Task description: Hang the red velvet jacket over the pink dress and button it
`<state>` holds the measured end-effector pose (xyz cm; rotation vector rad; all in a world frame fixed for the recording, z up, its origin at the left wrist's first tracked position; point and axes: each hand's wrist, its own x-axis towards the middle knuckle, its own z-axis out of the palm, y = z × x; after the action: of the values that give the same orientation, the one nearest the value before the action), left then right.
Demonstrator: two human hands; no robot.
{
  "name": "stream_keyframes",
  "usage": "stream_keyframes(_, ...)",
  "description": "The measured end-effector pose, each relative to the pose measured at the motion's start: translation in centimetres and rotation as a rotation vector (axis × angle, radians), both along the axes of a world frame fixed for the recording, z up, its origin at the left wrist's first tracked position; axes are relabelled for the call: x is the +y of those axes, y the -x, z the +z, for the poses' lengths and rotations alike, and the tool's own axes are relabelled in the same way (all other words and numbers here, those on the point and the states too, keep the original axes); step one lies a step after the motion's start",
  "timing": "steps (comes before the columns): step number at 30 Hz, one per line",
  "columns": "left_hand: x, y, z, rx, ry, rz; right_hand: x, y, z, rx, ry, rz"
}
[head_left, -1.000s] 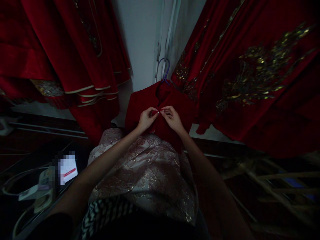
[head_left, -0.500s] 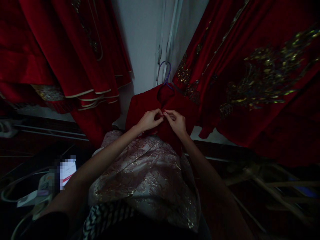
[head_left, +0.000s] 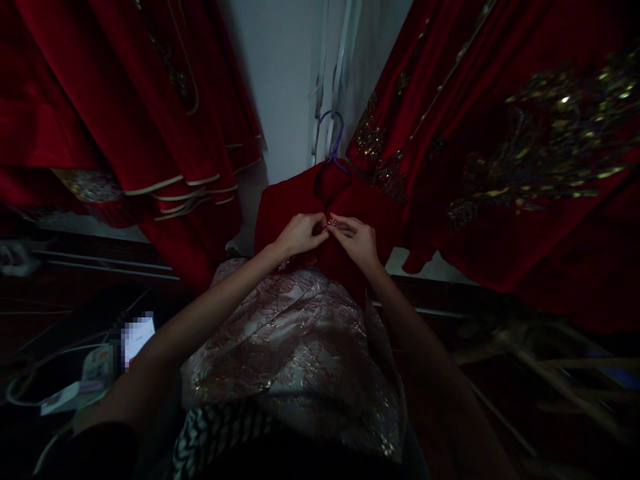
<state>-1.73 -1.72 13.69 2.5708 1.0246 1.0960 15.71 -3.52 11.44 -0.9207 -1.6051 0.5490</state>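
A red garment [head_left: 287, 200] hangs in front of me on a purple hanger [head_left: 341, 135], its neck opening facing up. At the front edge just below the neck, my left hand [head_left: 302, 233] pinches the cloth with thumb and forefinger. My right hand [head_left: 357, 241] meets it fingertip to fingertip, also pinched closed on that front edge. Small pale, shiny spots show at the right fingertips; whether they are beads, a button or nails I cannot tell. Below the hands, a shiny pinkish brocade cloth [head_left: 300, 333] lies over my lap.
Red garments [head_left: 195, 153] with pale trim hang at the left. More red cloth [head_left: 500, 253] with gold sequin work hangs at the right. Behind is a pale cabinet door [head_left: 285, 80]. A lit screen [head_left: 139, 339] and cables lie lower left; wooden bars [head_left: 560, 380] stand lower right.
Both hands stay pinched at the same spot on the red garment. The right fingers have shifted slightly, showing more of the shiny spots. The view has moved a little.
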Motion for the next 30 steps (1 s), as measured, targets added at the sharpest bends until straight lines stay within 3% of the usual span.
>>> stream_keyframes(7,-0.7,0.0,0.0,0.011,-0.012,-0.036,-0.3,0.1,0.4,-0.052,0.001,0.032)
stream_keyframes(12,-1.8,-1.4,-0.8,-0.057,-0.029,-0.025,0.4,0.1,-0.2,-0.064,0.009,-0.085)
stream_keyframes(18,-0.4,-2.4,-2.2,-0.481,0.358,-0.153,0.2,0.2,-3.0,0.067,0.089,0.000)
stream_keyframes(24,0.0,-2.7,-2.8,-0.673,0.670,-0.248,-2.7,1.4,-4.3,-0.229,-0.139,-0.034)
stream_keyframes(30,0.1,-3.1,-4.0,-0.696,0.715,-0.280,-2.6,0.0,-5.5,-0.421,-0.204,-0.024)
